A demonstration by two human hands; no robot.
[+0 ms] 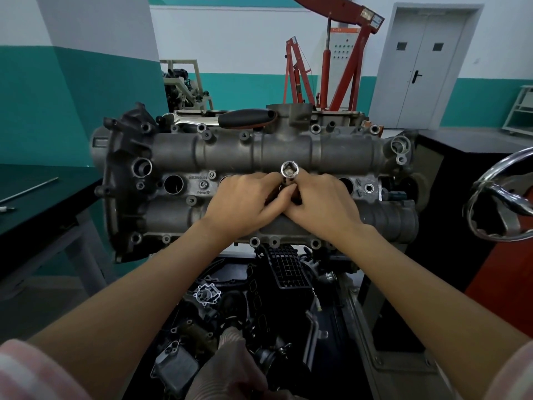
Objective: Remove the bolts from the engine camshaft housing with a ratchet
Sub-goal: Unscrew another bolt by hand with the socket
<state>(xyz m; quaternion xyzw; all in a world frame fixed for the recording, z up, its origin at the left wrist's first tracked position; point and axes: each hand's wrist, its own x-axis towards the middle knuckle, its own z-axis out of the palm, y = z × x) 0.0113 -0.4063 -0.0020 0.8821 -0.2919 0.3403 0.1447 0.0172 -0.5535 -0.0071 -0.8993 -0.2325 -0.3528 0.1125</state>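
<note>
The grey camshaft housing (253, 151) lies across the middle of the view on an engine stand. A chrome socket (289, 169) stands upright over the housing's centre, its open end facing me. My left hand (245, 202) and my right hand (323, 202) meet just below it, fingers pinching the socket's lower part. What lies under the socket is hidden by my fingers. The ratchet (227, 119), chrome with a black and orange grip, lies on the housing's far edge, apart from both hands. A bolt (203, 185) sits in the housing left of my hands.
Loose engine parts (230, 307) fill a tray below the stand. A dark bench (37, 197) with a thin rod stands at left. The stand's chrome handwheel (501, 197) is at right. A red engine hoist (331, 67) stands behind, near a grey double door.
</note>
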